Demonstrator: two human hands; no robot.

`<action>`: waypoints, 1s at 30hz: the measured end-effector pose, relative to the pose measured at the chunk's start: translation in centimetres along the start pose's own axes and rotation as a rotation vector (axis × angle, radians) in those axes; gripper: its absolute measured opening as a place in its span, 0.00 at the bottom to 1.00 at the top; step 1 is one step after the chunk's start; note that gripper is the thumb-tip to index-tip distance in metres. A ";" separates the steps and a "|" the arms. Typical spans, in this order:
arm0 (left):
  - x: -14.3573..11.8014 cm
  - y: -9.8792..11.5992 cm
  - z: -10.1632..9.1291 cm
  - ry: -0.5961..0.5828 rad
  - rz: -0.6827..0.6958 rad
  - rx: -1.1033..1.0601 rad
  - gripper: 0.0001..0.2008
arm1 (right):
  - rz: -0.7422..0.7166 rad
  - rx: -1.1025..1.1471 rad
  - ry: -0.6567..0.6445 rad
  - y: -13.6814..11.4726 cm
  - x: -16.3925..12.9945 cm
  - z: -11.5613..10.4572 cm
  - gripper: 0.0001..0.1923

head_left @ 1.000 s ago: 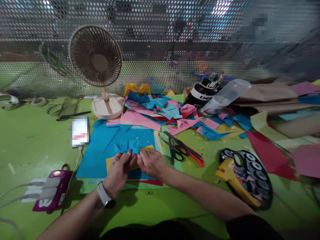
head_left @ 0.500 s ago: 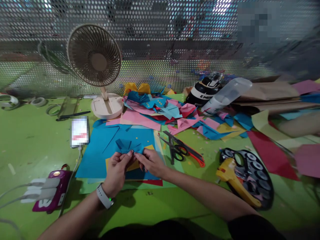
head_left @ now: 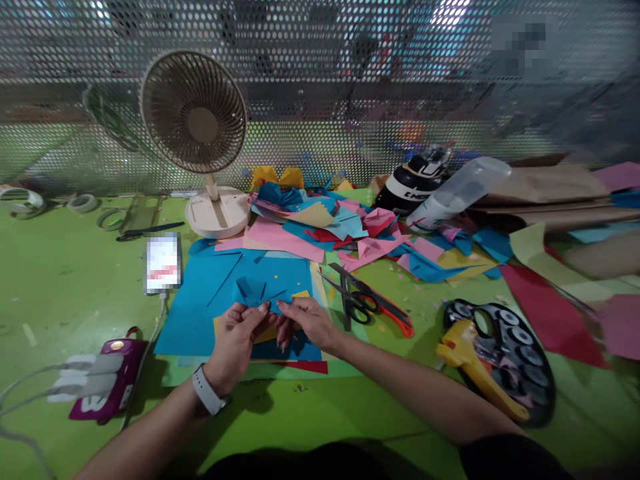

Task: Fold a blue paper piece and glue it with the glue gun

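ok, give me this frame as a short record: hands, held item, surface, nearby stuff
left hand: left hand pinches the folded blue paper piece at its lower edge; watch on the wrist
right hand: right hand pinches the same piece from the other side
held item: small, creased, lifted just above the blue sheet
surface: green table
nearby right: scissors; yellow tool lying on a dark round tray
nearby left: phone, purple power strip
behind: desk fan, pile of coloured paper scraps
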State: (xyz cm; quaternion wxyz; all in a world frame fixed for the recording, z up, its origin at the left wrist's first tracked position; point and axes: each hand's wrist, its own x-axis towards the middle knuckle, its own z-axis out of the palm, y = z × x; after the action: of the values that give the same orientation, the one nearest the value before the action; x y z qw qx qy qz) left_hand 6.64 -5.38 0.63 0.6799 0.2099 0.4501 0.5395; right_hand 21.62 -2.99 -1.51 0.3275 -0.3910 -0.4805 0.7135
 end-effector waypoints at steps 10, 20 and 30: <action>0.1 0.1 0.1 0.015 0.034 0.000 0.21 | -0.201 -0.091 0.126 0.1 -0.4 -0.5 0.25; 0.1 0.2 0.1 -0.017 0.005 0.023 0.21 | -0.146 -0.066 0.116 0.3 -0.2 -0.3 0.23; 0.4 0.8 0.1 -0.071 0.084 0.127 0.24 | -0.193 -0.128 0.044 -0.9 -0.4 -0.9 0.22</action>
State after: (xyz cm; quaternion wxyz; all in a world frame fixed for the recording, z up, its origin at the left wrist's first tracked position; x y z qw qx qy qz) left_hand 6.27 -4.75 1.12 0.6575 0.2903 0.4501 0.5299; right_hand 22.70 -2.68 -0.78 0.3796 -0.3786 -0.5532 0.6376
